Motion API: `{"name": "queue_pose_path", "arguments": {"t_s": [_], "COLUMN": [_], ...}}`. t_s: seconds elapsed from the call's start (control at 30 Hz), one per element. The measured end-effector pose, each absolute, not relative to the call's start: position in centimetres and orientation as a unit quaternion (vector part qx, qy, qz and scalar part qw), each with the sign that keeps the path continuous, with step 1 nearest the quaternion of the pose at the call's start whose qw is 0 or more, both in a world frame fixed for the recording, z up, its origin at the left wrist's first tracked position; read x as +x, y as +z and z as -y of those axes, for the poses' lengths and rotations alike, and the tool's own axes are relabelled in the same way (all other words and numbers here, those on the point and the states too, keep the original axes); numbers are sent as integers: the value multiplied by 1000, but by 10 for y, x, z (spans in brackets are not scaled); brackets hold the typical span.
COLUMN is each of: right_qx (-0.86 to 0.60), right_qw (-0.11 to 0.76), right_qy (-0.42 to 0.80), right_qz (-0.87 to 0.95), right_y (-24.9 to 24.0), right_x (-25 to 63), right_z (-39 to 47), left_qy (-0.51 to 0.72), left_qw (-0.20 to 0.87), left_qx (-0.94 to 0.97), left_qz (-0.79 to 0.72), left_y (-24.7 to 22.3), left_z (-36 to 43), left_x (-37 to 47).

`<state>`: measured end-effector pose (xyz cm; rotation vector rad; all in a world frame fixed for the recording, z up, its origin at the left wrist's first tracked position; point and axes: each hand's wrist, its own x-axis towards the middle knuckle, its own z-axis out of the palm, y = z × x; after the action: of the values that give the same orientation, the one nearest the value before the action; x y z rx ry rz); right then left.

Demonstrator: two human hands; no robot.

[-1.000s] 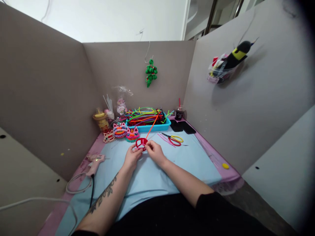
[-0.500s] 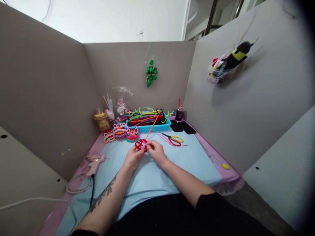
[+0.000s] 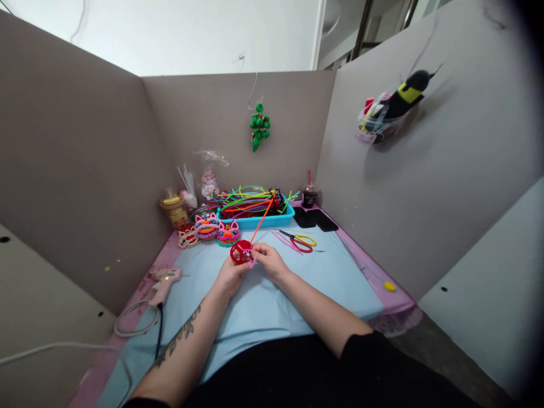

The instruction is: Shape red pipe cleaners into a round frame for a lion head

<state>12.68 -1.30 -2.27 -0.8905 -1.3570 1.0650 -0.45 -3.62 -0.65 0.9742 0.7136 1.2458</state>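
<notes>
A round red frame [image 3: 240, 252] made of fuzzy stems is held over the blue cloth, and my left hand [image 3: 232, 274] grips it from below. My right hand [image 3: 268, 259] pinches at the frame's right side, where a small pink piece [image 3: 252, 263] shows; the fingertips partly hide that contact. An orange stem [image 3: 261, 221] rises behind the frame towards the blue tray [image 3: 255, 221] of colourful stems. Right of my hands, scissors [image 3: 301, 243] with red and yellow handles lie beside pink stems [image 3: 283, 240].
Finished fuzzy animal faces [image 3: 207, 226] sit left of the tray. A pink glue gun [image 3: 165, 285] with its cable lies at the left. Dark phones [image 3: 322, 220], a drink cup [image 3: 310, 195] and a yellow disc [image 3: 389, 287] are on the right. Grey partitions [image 3: 238, 136] surround the table.
The red frame has turned so its round face shows more fully, and the pink piece now sits lower at its right side. Both hands have stayed close together around it.
</notes>
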Motion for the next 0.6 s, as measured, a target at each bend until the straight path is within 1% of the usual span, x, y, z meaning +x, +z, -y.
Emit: {"name": "queue_pose_path", "arguments": {"t_s": [0.1, 0.2, 0.3, 0.37, 0.43, 0.5, 0.6], "right_qx": [-378, -374, -385, -397, -404, -403, -383], "right_qw": [567, 568, 579, 586, 584, 573, 550], "right_qy": [420, 410, 388, 369, 353, 339, 312], "right_qz": [599, 608, 605, 603, 609, 628, 674], "right_y": [-20, -17, -16, -16, -18, -18, -18], "right_x": [127, 129, 134, 139, 142, 144, 144], "right_z": [16, 15, 12, 10, 8, 9, 13], "left_qy": [557, 541, 550, 597, 627, 622, 594], "left_qw": [645, 659, 655, 607, 541, 499, 491], "left_qx": [427, 431, 398, 355, 362, 407, 452], "left_qz": [-302, -296, -332, -386, -429, -445, -449], "left_y": [-6, -7, -11, -14, -16, -15, -13], "left_z": [37, 37, 32, 28, 24, 22, 23], "left_x": [-5, -6, -10, -14, -18, -21, -23]}}
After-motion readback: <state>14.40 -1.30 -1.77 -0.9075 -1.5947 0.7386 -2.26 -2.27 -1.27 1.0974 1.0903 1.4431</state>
